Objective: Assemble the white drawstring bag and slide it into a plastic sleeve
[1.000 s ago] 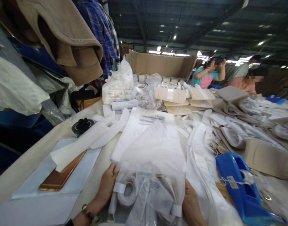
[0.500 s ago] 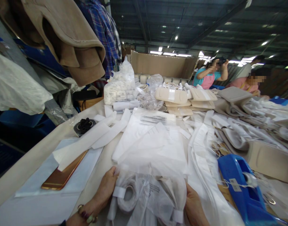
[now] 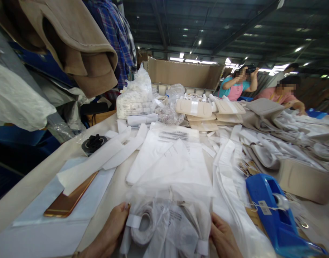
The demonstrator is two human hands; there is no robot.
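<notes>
My left hand [image 3: 110,231] grips the left side of a clear plastic bag [image 3: 169,218] at the table's near edge. My right hand [image 3: 225,238] holds the bag's right side, fingers closed on it. Inside the bag lie rolled white straps [image 3: 143,225] with white tabs. Beyond the bag lies a stack of flat clear bags with printed labels [image 3: 172,154].
A gold phone [image 3: 69,199] lies on white sheets at the left, under a long white strip [image 3: 97,163]. A blue tape dispenser [image 3: 274,215] stands at the right. Beige padded pieces [image 3: 193,107] and a cardboard box [image 3: 183,73] are further back. Two other people [image 3: 261,87] work at the far right.
Both my hands and the bag have slid towards me, lower in the view. A person at the far right now reaches down onto the table.
</notes>
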